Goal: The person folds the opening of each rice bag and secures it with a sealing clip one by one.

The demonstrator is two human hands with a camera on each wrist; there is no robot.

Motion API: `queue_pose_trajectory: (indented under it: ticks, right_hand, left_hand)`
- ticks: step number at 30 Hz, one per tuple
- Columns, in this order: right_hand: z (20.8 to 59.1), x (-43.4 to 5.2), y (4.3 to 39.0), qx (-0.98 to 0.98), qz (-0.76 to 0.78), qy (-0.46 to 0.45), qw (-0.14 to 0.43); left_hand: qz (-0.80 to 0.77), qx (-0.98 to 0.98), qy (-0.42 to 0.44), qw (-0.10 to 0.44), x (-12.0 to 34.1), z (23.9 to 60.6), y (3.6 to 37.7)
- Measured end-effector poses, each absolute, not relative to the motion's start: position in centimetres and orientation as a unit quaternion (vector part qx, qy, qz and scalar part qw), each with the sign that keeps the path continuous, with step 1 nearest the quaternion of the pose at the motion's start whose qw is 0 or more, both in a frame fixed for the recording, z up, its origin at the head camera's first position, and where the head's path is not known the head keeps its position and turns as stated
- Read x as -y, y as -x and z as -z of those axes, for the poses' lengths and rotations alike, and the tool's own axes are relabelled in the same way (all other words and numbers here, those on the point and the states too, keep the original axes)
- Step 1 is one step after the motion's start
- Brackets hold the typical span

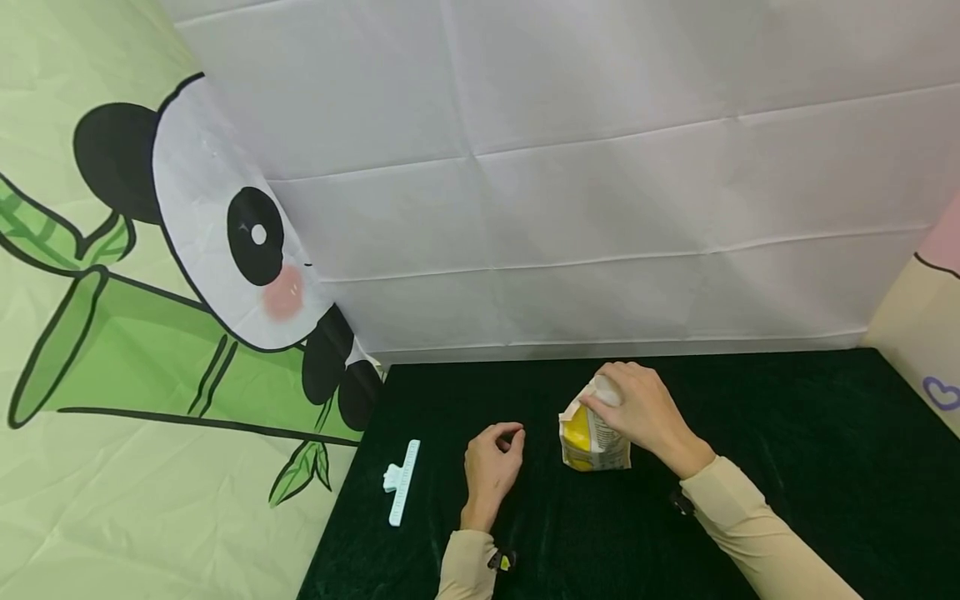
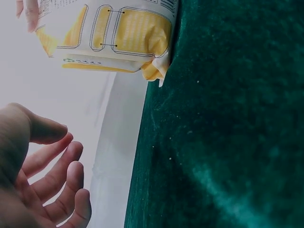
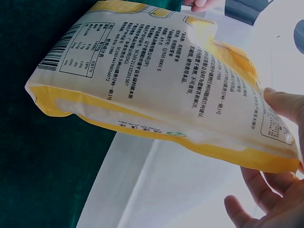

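Note:
A yellow and white food bag (image 1: 594, 440) with printed text and a barcode stands on the dark green table, leaning slightly. My right hand (image 1: 647, 414) grips its top from the right, the thumb on the printed face; the right wrist view shows fingers (image 3: 259, 187) around the bag's other side. To the left, my left hand (image 1: 491, 471) is held apart from the bag with nothing in it. Its fingers (image 2: 57, 178) are loosely bent, the thumb near the index fingertip. Left of that hand lies a pale blue bag clip (image 1: 403, 485).
Dark green cloth covers the table (image 1: 750, 408). Behind its far edge hangs a creased white sheet (image 1: 600, 208). At the left is a green cloth backdrop with a panda (image 1: 225, 242) print, and a pink and cream one (image 1: 930, 333) hangs at the right.

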State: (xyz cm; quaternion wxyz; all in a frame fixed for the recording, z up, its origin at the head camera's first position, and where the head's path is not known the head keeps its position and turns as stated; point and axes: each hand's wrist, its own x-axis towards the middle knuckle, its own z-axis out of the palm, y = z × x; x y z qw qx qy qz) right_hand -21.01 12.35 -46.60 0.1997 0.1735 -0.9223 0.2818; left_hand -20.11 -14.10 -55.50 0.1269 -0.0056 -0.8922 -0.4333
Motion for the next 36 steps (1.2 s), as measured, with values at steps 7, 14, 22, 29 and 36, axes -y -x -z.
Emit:
queue_pose_trajectory:
  ticks: [7,14,22,29,36]
  right_hand:
    - [46.5,-12.2,21.0,0.921,-0.281,-0.176,0.203]
    - [46.4,-12.2,20.9,0.926,-0.277,-0.169,0.195]
    - [46.7,-12.2,20.8,0.923,-0.286,-0.167,0.194]
    - [46.9,-12.3,20.7,0.921,-0.291,-0.163,0.199]
    - [47.0,-12.2,20.7,0.919,-0.300,-0.162,0.198]
  left_hand:
    - [0.441,0.889,0.006,0.124,14.5,55.5,20.1]
    - [0.440,0.891,-0.005,0.113,15.2,55.4,20.0]
    - [0.441,0.890,-0.019,0.116,16.2,55.5,20.2]
    - [0.444,0.885,-0.027,0.138,17.0,55.4,20.2]
    - [0.440,0.886,-0.027,0.143,17.5,55.8,20.3]
